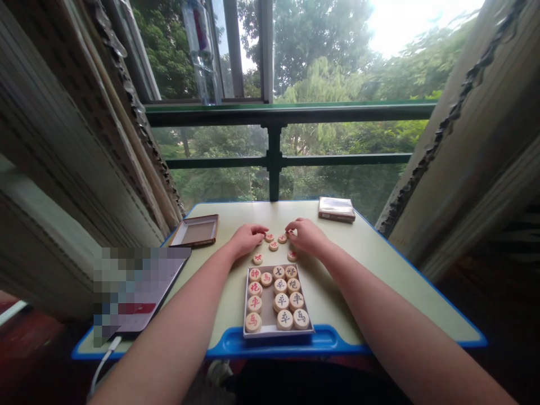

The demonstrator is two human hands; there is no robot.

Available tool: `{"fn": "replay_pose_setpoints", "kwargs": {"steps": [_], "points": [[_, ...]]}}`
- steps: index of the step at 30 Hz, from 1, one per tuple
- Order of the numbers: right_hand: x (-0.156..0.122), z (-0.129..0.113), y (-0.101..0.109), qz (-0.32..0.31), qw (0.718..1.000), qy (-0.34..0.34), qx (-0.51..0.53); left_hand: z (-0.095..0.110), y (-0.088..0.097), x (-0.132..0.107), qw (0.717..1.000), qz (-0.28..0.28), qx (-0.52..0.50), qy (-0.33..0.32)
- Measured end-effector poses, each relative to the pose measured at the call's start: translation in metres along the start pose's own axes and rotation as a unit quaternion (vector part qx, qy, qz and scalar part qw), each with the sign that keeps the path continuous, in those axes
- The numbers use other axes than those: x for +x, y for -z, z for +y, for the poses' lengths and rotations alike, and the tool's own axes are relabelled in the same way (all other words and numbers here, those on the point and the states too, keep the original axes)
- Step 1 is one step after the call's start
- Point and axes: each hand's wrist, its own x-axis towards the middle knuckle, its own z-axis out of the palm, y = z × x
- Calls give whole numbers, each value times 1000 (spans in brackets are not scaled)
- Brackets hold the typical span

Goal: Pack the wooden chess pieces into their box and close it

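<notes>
Round wooden Chinese chess pieces lie on the table between my hands, among them a red-marked piece (274,246) in the middle. My left hand (248,238) has its thumb and fingers closed at a piece on the left of this group, mostly hidden by the fingertips. On the other side, my right hand (307,236) pinches a red-marked piece (289,233) at its edge. Two more red pieces lie nearer to me, one at left (257,259) and one at right (292,256). Below them, an open box (267,312) holds red pieces on its left and black ones on its right.
A box lid (194,230) rests at the table's left edge, beyond a laptop-like device (147,298) with a white cable (103,360). At the far right corner lies a small flat box (336,209). Behind the table (363,270) stand a green railing (274,163) and windows.
</notes>
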Motion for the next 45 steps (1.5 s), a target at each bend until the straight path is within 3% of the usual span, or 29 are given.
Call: {"fn": "replay_pose_setpoints", "kwargs": {"steps": [5,11,17,21,24,28,34,45], "points": [[-4,-7,5,-16,997,70,10,2,2,0,999,9,-34,17],[-5,-11,6,-26,996,87,-2,-4,7,3,995,64,-72,13],[-5,-12,4,-31,996,82,9,6,8,-4,998,43,-47,26],[-6,-12,4,-29,997,70,30,9,13,-8,1000,-7,-26,10],[-6,-13,5,-19,996,67,47,8,16,-9,999,-35,-16,-5],[-7,-17,7,19,990,82,112,13,18,-13,999,-18,-1,-26],[-9,-27,13,77,970,108,206,26,16,-19,994,-48,-62,-77],[-11,-30,14,94,968,123,199,33,17,-27,993,-2,-72,-89]]}}
